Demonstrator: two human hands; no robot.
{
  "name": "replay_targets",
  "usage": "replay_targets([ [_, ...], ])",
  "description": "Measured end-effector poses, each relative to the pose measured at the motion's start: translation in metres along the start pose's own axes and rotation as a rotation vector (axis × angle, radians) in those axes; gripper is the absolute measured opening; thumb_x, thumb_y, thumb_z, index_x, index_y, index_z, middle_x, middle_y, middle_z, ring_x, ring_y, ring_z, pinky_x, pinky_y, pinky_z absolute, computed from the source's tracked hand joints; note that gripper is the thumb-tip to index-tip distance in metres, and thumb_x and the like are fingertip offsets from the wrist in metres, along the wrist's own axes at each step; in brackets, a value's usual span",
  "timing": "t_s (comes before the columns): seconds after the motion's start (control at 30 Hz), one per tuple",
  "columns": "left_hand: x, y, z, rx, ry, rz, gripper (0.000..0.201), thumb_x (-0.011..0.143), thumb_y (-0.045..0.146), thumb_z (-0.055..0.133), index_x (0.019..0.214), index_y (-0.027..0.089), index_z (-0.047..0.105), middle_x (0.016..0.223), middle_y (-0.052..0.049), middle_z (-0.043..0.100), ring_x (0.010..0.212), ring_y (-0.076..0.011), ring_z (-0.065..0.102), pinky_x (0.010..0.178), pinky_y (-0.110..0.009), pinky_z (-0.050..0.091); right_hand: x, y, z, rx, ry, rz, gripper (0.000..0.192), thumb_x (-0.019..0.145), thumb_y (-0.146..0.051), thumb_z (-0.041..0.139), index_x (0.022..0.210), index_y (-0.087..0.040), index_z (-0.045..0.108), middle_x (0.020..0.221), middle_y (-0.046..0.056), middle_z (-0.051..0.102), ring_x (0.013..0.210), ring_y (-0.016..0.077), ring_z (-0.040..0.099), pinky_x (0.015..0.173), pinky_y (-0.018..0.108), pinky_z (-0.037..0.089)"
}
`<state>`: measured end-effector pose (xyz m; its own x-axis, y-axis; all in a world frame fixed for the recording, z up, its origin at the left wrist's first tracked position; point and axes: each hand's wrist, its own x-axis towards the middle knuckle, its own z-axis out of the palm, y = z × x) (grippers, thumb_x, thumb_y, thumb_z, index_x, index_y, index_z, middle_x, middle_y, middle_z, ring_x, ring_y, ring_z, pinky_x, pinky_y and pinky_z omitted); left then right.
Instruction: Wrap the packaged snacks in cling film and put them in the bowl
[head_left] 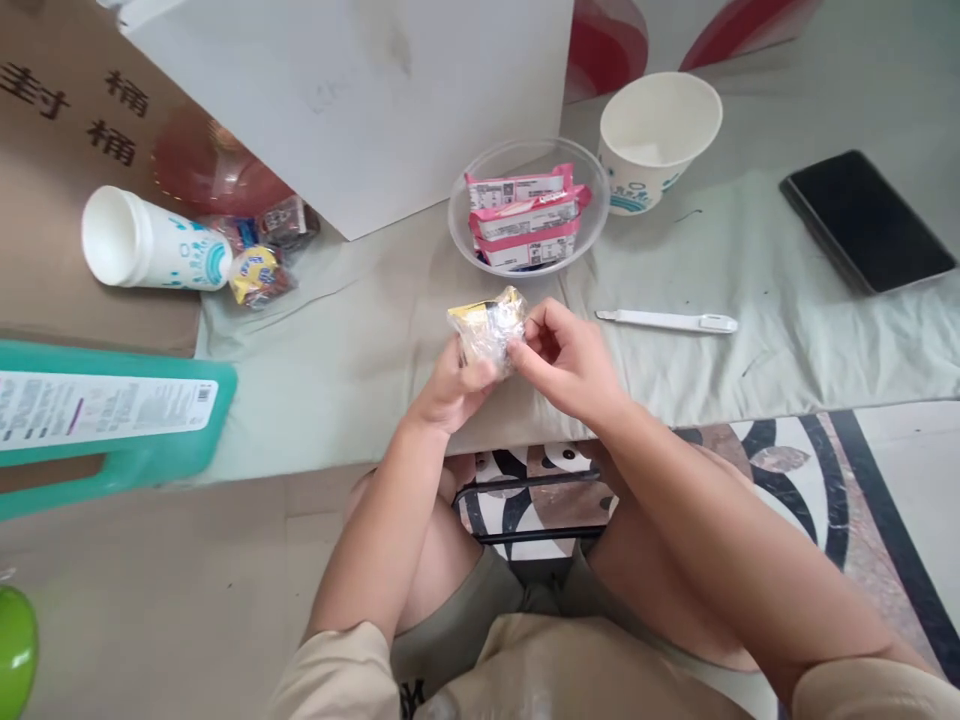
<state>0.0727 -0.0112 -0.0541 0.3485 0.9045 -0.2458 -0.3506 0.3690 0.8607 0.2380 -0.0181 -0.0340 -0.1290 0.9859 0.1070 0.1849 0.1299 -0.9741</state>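
Between my two hands, just above the cloth near the table's front edge, is a small clear plastic snack packet [487, 328] with a yellow strip along its top. My left hand [459, 385] is closed around its lower left side. At its right side, my right hand [562, 355] pinches the edge between thumb and forefinger. What lies inside the wrapper is too crinkled and shiny to make out. Right behind it stands a clear plastic bowl [459, 235] with several pink and white wrapped packets [529, 220].
A white paper cup [652, 150] stands behind right. A white utility knife [667, 321] and a black phone [870, 218] lie to the right. Leftward are stacked paper cups [157, 240], wrapped snacks [259, 275] and a green jug [165, 440]. A white box [360, 100] stands behind.
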Motion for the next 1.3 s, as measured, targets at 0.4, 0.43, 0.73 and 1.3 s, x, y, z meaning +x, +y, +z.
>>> replay_targets([
  [0.4, 0.026, -0.005, -0.012, 0.39, 0.012, 0.292, 0.056, 0.064, 0.054, 0.091, 0.104, 0.025, 0.065, 0.091, -0.001, 0.064, 0.077, -0.0136, 0.064, 0.067, -0.025, 0.055, -0.025, 0.034, -0.096, -0.911, 0.253, 0.153, 0.03, 0.082, -0.025, 0.06, 0.111, -0.023, 0.067, 0.112, 0.014, 0.069, 0.11, 0.0371, 0.061, 0.093, 0.053, 0.047],
  [0.43, 0.027, -0.006, -0.013, 0.442, 0.019, 0.315, 0.058, 0.065, 0.059, 0.089, 0.106, 0.025, 0.065, 0.093, -0.002, 0.064, 0.079, -0.015, 0.065, 0.069, -0.027, 0.055, -0.026, 0.037, -0.1, -0.956, 0.222, 0.202, 0.033, 0.082, -0.026, 0.062, 0.115, -0.023, 0.068, 0.119, 0.016, 0.068, 0.116, 0.0407, 0.058, 0.095, 0.057, 0.045],
  [0.73, 0.019, -0.016, -0.02, 0.964, 0.249, 0.519, 0.048, 0.094, 0.054, 0.063, 0.131, 0.026, 0.051, 0.114, -0.007, 0.071, 0.097, -0.0187, 0.07, 0.086, -0.033, 0.057, -0.023, 0.038, -0.087, -0.872, 0.204, 0.128, 0.027, 0.094, -0.039, 0.054, 0.109, -0.022, 0.07, 0.096, 0.012, 0.071, 0.094, 0.0325, 0.066, 0.09, 0.05, 0.044],
  [1.3, 0.014, -0.013, -0.012, 1.176, 0.042, 0.589, 0.057, 0.082, 0.022, 0.071, 0.137, 0.026, 0.056, 0.141, -0.008, 0.065, 0.133, -0.0253, 0.062, 0.114, -0.038, 0.051, -0.022, 0.004, -0.041, -0.563, -0.122, 0.212, 0.037, 0.093, -0.048, 0.046, 0.068, -0.022, 0.054, 0.05, -0.002, 0.041, 0.05, 0.0133, 0.037, 0.055, 0.03, 0.027],
])
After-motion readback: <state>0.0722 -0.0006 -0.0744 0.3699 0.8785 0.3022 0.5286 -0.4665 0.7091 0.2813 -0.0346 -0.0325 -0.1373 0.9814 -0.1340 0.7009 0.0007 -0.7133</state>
